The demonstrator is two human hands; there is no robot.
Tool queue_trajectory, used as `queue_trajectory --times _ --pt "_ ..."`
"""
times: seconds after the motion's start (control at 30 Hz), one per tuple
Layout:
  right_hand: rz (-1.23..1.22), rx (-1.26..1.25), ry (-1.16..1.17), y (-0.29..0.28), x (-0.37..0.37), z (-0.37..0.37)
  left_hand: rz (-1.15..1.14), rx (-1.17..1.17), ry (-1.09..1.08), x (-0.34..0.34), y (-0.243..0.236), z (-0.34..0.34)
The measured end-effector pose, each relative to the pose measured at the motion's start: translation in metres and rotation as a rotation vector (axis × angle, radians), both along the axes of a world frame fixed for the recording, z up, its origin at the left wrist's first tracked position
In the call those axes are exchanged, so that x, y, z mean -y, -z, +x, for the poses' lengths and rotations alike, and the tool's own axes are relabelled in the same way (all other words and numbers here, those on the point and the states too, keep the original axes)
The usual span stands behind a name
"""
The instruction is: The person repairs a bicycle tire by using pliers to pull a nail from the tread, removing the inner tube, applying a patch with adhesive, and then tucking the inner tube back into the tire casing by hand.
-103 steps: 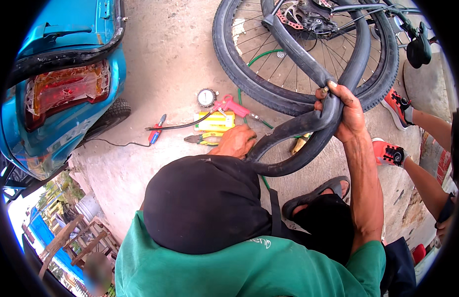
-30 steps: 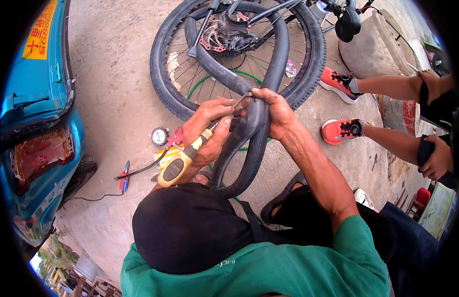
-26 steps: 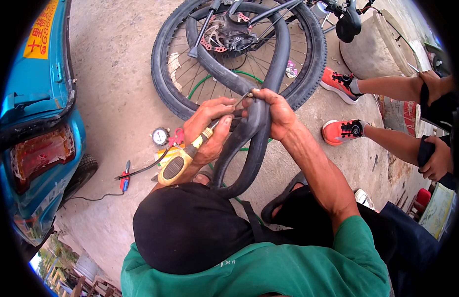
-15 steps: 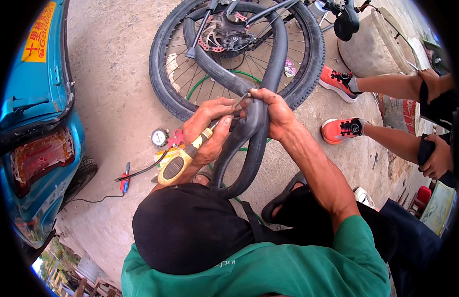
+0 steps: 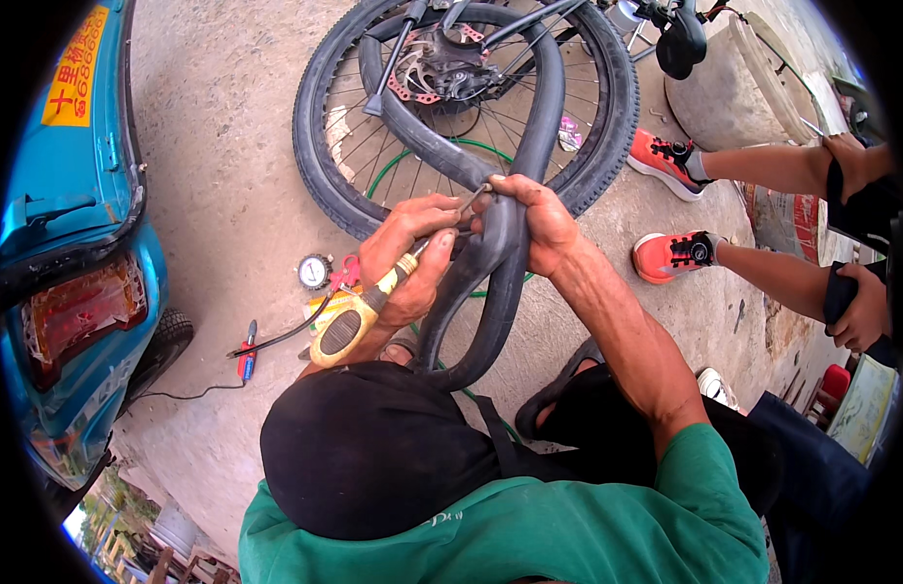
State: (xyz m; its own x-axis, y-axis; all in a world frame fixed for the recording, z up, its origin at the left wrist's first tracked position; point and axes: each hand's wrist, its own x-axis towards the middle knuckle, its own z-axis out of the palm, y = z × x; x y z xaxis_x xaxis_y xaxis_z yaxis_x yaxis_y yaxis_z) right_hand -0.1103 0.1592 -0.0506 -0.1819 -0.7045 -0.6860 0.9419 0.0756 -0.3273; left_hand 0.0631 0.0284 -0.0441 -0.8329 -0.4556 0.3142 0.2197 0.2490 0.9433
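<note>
My left hand point(image 5: 405, 248) is closed around a screwdriver point(image 5: 346, 326) with a yellow and dark handle. Its metal shaft slants up and right, the tip ending beside my right thumb on a black inner tube point(image 5: 485, 251). My right hand point(image 5: 544, 222) grips this tube from the right, thumb on top. Two lengths of the tube run together between my hands; one loop hangs toward me, while the far part lies across a bicycle wheel point(image 5: 320, 180). The wheel has a knobby tyre, spokes and a brake disc with red parts. My fingers hide part of the shaft.
On the concrete left of my hands lie a pressure gauge point(image 5: 314, 271) with a hose and a red-blue tool point(image 5: 247, 355). A blue vehicle point(image 5: 145, 263) stands far left. Another person's orange shoes point(image 5: 670, 255) are close on the right, before a concrete cylinder point(image 5: 729, 83).
</note>
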Motion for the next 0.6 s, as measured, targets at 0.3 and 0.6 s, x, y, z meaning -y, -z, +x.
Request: queue_trajectory --times 0.3,0.6 --pt "-0.011 -0.009 0.008 0.0009 -0.0014 -0.0006 -0.003 -0.004 -0.005 0.0007 0.0004 -0.0019" --pt "0.006 -0.012 0.018 -0.0009 -0.0003 0.001 -0.081 0.013 -0.022 0.0012 -0.0016 -0.0021"
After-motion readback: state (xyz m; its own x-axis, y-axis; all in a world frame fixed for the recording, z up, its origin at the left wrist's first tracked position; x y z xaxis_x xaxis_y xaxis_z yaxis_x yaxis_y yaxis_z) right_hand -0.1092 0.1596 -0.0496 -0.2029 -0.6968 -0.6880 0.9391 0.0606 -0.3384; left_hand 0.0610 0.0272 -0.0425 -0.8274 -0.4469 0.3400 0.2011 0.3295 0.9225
